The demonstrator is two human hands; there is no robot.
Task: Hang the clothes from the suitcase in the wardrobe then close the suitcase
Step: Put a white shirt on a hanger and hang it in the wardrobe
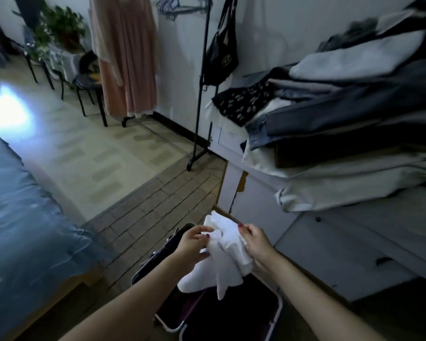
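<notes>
White garment held over the open suitcase.

I see my left hand (193, 242) and right hand (255, 242) both pinching a crumpled white garment (224, 257) above the open suitcase (231, 313), whose inside looks dark. A pink dress (126, 57) hangs on the clothes rack (202, 77) ahead; folded clothes (342, 119) pile on the white cabinet (342, 242) right.

dim | glare on floor (8, 107), left | edges blurred, seemingly warped
</notes>
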